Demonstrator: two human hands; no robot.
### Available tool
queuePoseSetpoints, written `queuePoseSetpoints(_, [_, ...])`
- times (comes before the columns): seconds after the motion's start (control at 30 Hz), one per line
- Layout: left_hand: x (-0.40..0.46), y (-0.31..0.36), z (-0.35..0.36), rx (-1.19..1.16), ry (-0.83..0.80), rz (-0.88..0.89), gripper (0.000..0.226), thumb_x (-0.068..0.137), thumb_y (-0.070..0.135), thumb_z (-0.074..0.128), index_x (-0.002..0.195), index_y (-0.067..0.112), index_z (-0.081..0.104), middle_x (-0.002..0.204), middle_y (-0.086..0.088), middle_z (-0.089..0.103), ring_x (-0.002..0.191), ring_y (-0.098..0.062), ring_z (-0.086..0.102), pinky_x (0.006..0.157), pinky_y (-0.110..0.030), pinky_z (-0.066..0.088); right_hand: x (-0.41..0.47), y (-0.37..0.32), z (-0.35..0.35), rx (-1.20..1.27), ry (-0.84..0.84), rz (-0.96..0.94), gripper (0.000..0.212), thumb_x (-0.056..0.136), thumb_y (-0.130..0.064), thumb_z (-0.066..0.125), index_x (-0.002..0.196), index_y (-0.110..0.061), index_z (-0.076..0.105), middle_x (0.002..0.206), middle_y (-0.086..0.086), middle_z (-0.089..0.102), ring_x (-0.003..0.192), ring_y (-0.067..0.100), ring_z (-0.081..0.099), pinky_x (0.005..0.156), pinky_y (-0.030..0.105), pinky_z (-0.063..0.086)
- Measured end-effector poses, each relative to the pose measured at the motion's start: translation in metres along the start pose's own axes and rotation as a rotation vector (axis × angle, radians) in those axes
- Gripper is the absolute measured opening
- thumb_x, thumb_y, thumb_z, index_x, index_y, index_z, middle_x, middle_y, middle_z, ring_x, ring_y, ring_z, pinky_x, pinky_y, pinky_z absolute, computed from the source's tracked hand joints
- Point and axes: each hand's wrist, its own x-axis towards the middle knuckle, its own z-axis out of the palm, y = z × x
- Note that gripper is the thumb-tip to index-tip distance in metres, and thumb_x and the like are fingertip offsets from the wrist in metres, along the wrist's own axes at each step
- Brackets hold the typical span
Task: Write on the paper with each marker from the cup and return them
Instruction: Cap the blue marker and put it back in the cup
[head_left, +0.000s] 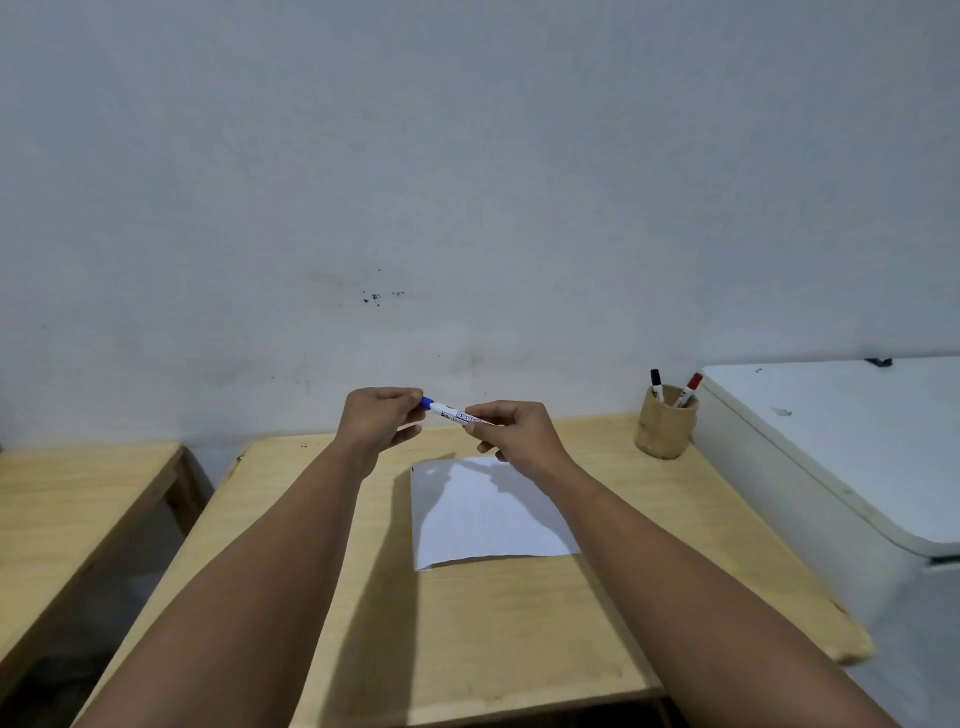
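A blue marker (451, 412) with a white barrel is held level above the far end of the table, between both hands. My left hand (378, 418) pinches its blue cap end; my right hand (511, 430) grips the barrel. Below them a white sheet of paper (483, 514) lies flat on the wooden table (467, 623). A bamboo cup (666, 423) stands at the table's far right corner, holding a black-capped marker (656, 385) and a red-capped marker (689, 390).
A white appliance with a flat lid (841, 441) stands right against the table's right side. A second wooden table (67, 499) sits to the left across a narrow gap. A pale wall runs behind both.
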Motion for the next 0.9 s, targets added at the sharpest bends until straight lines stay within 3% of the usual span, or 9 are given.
queuePoseSetpoints(0.17, [-0.009,0.009,0.022,0.020,-0.004,0.032,0.009,0.094,0.006,0.068,0.094,0.002,0.076,0.096,-0.016,0.075,0.086,-0.022,0.072,0.070,-0.029,0.062,-0.006,-0.010,-0.011,0.001,0.045,-0.023,0.014,0.092,-0.002,0.079,0.102,-0.012,0.082,0.078,-0.003,0.075,0.055,0.006,0.066,0.055,0.018,0.048])
queuePoseSetpoints(0.37, [-0.004,0.021,0.060,0.041,-0.016,0.032,0.009,0.093,-0.001,0.067,0.090,-0.005,0.074,0.094,-0.022,0.072,0.079,-0.024,0.070,0.078,-0.037,0.064,-0.001,-0.020,-0.043,-0.060,0.085,-0.032,0.011,0.093,0.001,0.078,0.103,-0.002,0.080,0.075,0.003,0.073,0.053,0.007,0.069,0.060,0.022,0.054])
queuePoseSetpoints(0.53, [0.002,0.046,0.119,0.124,-0.164,0.169,0.030,0.093,0.009,0.069,0.122,0.000,0.069,0.098,-0.015,0.075,0.087,-0.022,0.071,0.079,-0.039,0.064,0.015,-0.036,-0.088,-0.404,0.052,-0.028,0.023,0.091,-0.008,0.077,0.113,-0.016,0.080,0.078,0.001,0.073,0.069,0.011,0.070,0.068,0.028,0.057])
queuePoseSetpoints(0.63, [0.011,0.051,0.159,0.210,-0.219,0.230,0.043,0.094,0.011,0.063,0.137,0.009,0.061,0.107,-0.011,0.072,0.086,-0.020,0.066,0.085,-0.044,0.063,0.032,-0.043,-0.123,-0.481,0.174,-0.011,0.021,0.091,-0.009,0.076,0.110,-0.018,0.079,0.086,0.003,0.074,0.085,0.023,0.073,0.078,0.033,0.057])
queuePoseSetpoints(0.77, [0.025,0.032,0.200,0.450,-0.243,0.292,0.057,0.089,0.018,0.061,0.146,0.019,0.054,0.097,0.000,0.072,0.081,-0.019,0.064,0.090,-0.041,0.060,0.048,-0.049,-0.177,-0.464,0.417,-0.020,0.020,0.089,-0.014,0.077,0.108,-0.020,0.078,0.094,0.002,0.077,0.091,0.027,0.075,0.081,0.034,0.060])
queuePoseSetpoints(0.9, [0.039,-0.005,0.251,0.616,-0.366,0.300,0.070,0.088,0.028,0.073,0.152,0.019,0.046,0.133,-0.008,0.065,0.113,-0.024,0.065,0.088,-0.030,0.048,0.058,-0.037,-0.230,-0.498,0.617,-0.035,0.018,0.090,-0.017,0.077,0.107,-0.019,0.079,0.091,-0.003,0.077,0.090,0.025,0.075,0.085,0.036,0.060])
